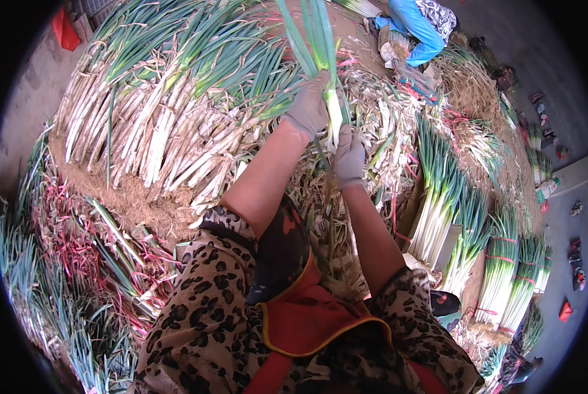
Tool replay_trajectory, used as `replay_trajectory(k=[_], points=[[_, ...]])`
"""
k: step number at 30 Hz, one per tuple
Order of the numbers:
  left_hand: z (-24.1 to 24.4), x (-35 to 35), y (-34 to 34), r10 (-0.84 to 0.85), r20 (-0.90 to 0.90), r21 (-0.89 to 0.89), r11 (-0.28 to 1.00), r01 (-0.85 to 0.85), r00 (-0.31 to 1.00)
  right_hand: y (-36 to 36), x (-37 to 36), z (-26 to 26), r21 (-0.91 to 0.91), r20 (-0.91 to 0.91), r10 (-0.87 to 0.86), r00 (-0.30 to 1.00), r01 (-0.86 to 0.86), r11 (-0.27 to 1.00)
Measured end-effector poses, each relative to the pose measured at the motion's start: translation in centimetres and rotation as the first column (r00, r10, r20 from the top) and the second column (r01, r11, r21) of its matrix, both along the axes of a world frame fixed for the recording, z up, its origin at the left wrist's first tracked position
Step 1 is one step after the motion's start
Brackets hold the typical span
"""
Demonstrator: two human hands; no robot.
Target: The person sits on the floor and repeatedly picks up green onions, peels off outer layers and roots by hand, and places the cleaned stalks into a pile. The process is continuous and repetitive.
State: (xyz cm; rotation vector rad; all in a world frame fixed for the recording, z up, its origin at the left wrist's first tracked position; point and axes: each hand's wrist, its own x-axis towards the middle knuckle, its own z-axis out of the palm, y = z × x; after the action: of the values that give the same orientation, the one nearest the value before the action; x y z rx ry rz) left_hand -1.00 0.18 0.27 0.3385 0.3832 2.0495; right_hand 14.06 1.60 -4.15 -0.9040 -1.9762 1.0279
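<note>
My left hand (309, 107), in a pale work glove, is closed around a large green onion (334, 111). The onion's green leaves point away from me and its white end towards me. At that white end is my right hand (350, 157), gloved alike, with its fingers closed on the stalk or on an outer leaf along it; the fingertips are partly hidden. Left of my hands lies a broad pile of unpeeled green onions (161, 128), with dry skins and roots facing me. Peeled skins and leaf scraps (380, 113) heap up under and beside my right hand.
Loose white-stemmed onions (434, 216) stand at the right, beside bundles tied with pink bands (500, 266). Pink ties and stray stalks (77, 231) litter the lower left. A person in blue trousers (422, 34) is at the top right. A red object (65, 30) sits top left.
</note>
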Motion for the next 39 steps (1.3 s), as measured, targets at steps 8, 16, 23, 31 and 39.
replay_trajectory(k=[8, 16, 23, 31, 39], points=[[0.8, 0.5, -0.8, -0.170, 0.097, 0.089, 0.983, 0.162, 0.981, 1.8, 1.4, 0.2, 0.035, 0.436, 0.414, 0.799, -0.475, 0.879], [0.8, 1.4, -0.5, -0.061, -0.292, -0.157, 0.988, 0.015, 0.954, -1.0, 2.2, 2.7, -0.545, -0.509, 0.058, 0.859, -0.373, 0.751], [1.0, 2.0, -0.7, -0.123, -0.489, -0.292, 0.956, -0.029, 0.864, -0.7, 5.7, 0.3, -0.847, -0.364, 0.415, 0.834, -0.481, 0.225], [-0.1, -2.0, -0.2, 0.101, -0.319, -0.230, 0.956, -0.180, 0.942, -9.2, 17.3, -12.7, -0.421, 0.773, 0.632, 0.055, -0.700, 0.577], [-1.8, -3.9, -0.4, 0.078, -0.220, -0.068, 0.993, -0.095, 0.972, -4.1, 25.2, -15.0, -0.556, 0.384, 0.519, 0.764, -0.258, 0.790]])
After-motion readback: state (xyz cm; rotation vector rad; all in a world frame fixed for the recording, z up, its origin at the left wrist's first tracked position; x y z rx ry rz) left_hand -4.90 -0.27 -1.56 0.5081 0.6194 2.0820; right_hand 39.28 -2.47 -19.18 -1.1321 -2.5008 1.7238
